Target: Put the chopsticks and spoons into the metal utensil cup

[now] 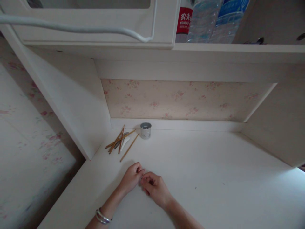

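Note:
My left hand (131,177) and my right hand (156,188) rest together on the white desk top (214,178), fingertips touching, both with fingers curled in. Nothing can be made out inside either hand. A silver bangle (102,217) circles my left wrist. Behind the hands, near the back left corner, several wooden chopsticks (121,141) lie scattered over a white spoon (124,142). A small grey metal holder with holes (145,130) stands upright just right of them, against the back ledge.
A white side panel (71,105) closes the desk on the left, another on the right. Floral wallpaper (181,100) backs the recess. Above, a shelf carries water bottles (207,19) and a red-labelled bottle (183,22). A white cable (71,29) crosses the cabinet door.

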`<action>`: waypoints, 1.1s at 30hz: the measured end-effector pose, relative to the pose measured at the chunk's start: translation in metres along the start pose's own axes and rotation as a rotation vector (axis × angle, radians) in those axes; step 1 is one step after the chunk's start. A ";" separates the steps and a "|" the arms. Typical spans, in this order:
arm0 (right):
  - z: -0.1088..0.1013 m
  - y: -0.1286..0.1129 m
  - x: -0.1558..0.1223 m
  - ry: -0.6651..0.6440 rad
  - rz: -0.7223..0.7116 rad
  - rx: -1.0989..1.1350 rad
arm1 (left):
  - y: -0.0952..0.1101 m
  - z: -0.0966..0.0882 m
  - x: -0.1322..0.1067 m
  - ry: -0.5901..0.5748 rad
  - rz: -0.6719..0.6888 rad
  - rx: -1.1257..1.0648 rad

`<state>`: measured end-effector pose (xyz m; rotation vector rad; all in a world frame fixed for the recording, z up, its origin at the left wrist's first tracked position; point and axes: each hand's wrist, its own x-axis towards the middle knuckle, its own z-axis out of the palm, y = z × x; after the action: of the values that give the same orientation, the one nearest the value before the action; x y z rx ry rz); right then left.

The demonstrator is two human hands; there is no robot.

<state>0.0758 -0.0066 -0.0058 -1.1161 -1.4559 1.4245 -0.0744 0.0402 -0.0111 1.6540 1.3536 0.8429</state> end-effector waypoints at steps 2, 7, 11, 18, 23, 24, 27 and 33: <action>0.000 -0.001 -0.001 -0.008 -0.010 -0.010 | 0.000 0.001 -0.001 -0.008 -0.010 -0.024; -0.001 -0.002 -0.002 -0.028 -0.028 -0.043 | 0.000 0.002 -0.001 -0.003 -0.015 -0.054; -0.001 -0.003 -0.003 -0.038 -0.032 -0.050 | 0.002 0.001 -0.001 0.001 -0.021 -0.043; 0.000 -0.007 -0.004 -0.047 -0.031 -0.068 | 0.000 0.002 -0.001 0.010 -0.016 -0.024; 0.000 -0.006 -0.004 -0.056 -0.043 -0.073 | -0.007 0.003 0.000 0.013 -0.011 0.002; 0.000 -0.006 -0.004 -0.059 -0.046 -0.081 | -0.007 0.003 0.000 0.013 -0.009 0.001; 0.000 -0.007 -0.005 -0.063 -0.051 -0.107 | -0.007 0.003 0.000 0.013 -0.007 -0.008; -0.001 -0.007 -0.004 -0.071 -0.060 -0.095 | -0.005 0.003 0.000 0.014 -0.009 -0.007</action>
<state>0.0775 -0.0098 0.0016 -1.0804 -1.6090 1.3783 -0.0741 0.0397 -0.0165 1.6380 1.3652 0.8542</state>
